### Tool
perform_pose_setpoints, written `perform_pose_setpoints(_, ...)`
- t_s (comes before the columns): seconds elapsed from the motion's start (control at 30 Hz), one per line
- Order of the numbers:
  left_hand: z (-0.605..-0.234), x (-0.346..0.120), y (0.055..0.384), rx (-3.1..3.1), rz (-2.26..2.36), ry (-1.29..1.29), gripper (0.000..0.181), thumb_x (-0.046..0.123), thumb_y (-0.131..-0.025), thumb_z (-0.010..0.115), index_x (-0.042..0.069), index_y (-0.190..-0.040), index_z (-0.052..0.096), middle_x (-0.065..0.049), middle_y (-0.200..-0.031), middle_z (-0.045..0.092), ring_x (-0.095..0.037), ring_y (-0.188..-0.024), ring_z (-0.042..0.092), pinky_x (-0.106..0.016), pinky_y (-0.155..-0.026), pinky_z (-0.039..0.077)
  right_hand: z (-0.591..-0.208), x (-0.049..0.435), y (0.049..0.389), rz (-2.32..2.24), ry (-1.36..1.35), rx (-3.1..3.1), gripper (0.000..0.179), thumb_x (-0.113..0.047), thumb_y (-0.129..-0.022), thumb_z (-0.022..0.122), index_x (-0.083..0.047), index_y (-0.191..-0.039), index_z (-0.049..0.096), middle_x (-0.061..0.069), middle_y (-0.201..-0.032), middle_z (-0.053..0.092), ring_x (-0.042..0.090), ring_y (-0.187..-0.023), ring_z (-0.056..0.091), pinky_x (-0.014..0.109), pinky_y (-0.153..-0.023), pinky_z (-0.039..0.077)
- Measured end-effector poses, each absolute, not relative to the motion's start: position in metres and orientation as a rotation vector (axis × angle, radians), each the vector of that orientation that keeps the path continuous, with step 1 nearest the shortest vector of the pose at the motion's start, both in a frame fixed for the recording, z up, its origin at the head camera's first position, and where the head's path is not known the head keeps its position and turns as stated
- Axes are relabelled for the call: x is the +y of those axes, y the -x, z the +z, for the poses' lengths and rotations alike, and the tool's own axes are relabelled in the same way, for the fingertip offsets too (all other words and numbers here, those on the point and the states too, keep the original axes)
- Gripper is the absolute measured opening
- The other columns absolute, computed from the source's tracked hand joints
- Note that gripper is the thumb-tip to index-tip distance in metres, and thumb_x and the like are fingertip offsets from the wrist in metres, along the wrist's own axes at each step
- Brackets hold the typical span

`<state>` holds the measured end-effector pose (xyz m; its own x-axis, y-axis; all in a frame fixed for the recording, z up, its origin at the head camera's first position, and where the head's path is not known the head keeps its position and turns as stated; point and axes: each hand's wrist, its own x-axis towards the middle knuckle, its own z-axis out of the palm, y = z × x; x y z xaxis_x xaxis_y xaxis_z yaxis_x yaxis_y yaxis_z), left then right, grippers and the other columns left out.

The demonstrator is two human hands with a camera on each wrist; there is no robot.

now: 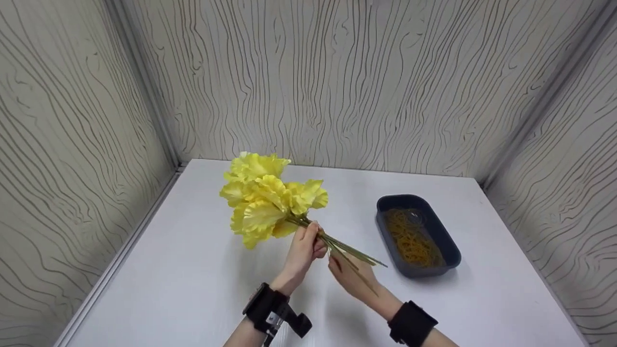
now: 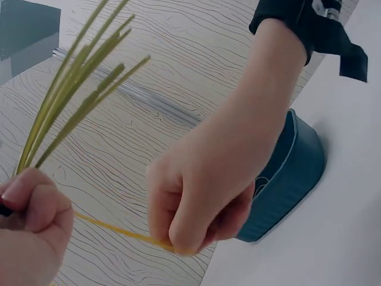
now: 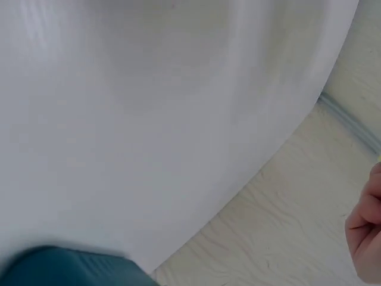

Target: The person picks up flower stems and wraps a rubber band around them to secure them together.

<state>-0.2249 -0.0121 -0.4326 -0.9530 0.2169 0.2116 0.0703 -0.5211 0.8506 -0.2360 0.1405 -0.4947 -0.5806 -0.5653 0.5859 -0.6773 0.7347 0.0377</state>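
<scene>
My left hand (image 1: 303,248) grips the green stems (image 2: 77,77) of a bunch of yellow artificial-looking flowers (image 1: 265,197) just below the blooms. The blooms point up and left, and the stem ends slant down to the right. Below the stems, my right hand (image 2: 208,173) pinches a thin yellow rubber band (image 2: 116,229). That band is pulled taut between the two hands; where it meets the stems is hidden by the left fingers. In the right wrist view, only a curled hand at the right edge shows.
A dark blue-grey tub (image 1: 450,241) stands to the right on the white table (image 1: 193,270). Inside lie many yellow rubber bands (image 1: 409,241) and a clear round object. Wood-patterned panels (image 1: 308,86) enclose the table at the back and both sides.
</scene>
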Motion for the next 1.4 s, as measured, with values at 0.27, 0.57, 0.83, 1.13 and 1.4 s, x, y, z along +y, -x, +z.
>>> perform_pose_setpoints(0.27, -0.449, -0.022, 0.245, 1.717, 2.681, -0.312, 0.030, 0.008, -0.099, 0.029, 0.006, -0.071, 0.039, 0.004, -0.049, 0.019, -0.005, -0.043, 0.017, -0.019, -0.044, 0.017, -0.499, 0.118, 0.209, 0.711, -1.071, -2.364, 0.023, 0.001, -0.079, 0.056, -0.014, -0.065, 0.045, -0.016, -0.053, 0.027, -0.003, -0.044, 0.023, 0.013, -0.038, 0.019)
perform_pose_setpoints(0.57, -0.450, -0.027, 0.239, 1.993, 2.493, -0.247, 0.030, 0.005, -0.099, 0.029, 0.004, -0.070, 0.037, 0.003, -0.048, 0.026, -0.005, -0.041, 0.025, -0.018, -0.042, 0.023, -0.461, 0.106, 0.186, 0.824, -1.131, -2.169, 0.027, 0.006, -0.075, 0.056, -0.016, -0.064, 0.043, -0.016, -0.053, 0.029, -0.007, -0.046, 0.021, 0.008, -0.039, 0.018)
perform_pose_setpoints(0.83, -0.443, -0.028, 0.229, 2.469, 2.132, -0.288, 0.018, 0.009, -0.098, 0.034, 0.002, -0.083, 0.041, 0.001, -0.061, 0.035, -0.009, -0.052, 0.033, -0.023, -0.051, 0.029, -0.399, 0.129, 0.221, 0.522, -1.212, -1.853, 0.020, -0.004, -0.083, 0.042, -0.013, -0.064, 0.043, -0.009, -0.052, 0.030, 0.001, -0.040, 0.022, 0.013, -0.036, 0.018)
perform_pose_setpoints(1.13, -0.464, -0.031, 0.237, 2.428, 2.025, -0.459, 0.019, 0.013, -0.099, 0.034, 0.004, -0.084, 0.042, 0.002, -0.061, 0.036, -0.011, -0.051, 0.033, -0.024, -0.050, 0.028, -0.365, 0.163, 0.261, 0.393, -1.099, -1.814, 0.021, -0.006, -0.085, 0.041, -0.011, -0.065, 0.044, -0.008, -0.052, 0.030, 0.002, -0.040, 0.021, 0.018, -0.033, 0.018)
perform_pose_setpoints(1.4, -0.447, -0.035, 0.225, 1.958, 2.181, -0.558, 0.024, 0.010, -0.099, 0.033, 0.005, -0.078, 0.044, 0.002, -0.054, 0.030, -0.007, -0.046, 0.026, -0.020, -0.046, 0.021, -0.380, 0.190, 0.287, 0.437, -0.925, -1.985, 0.018, -0.007, -0.087, 0.044, -0.007, -0.071, 0.050, -0.004, -0.054, 0.037, 0.008, -0.041, 0.028, 0.023, -0.035, 0.023)
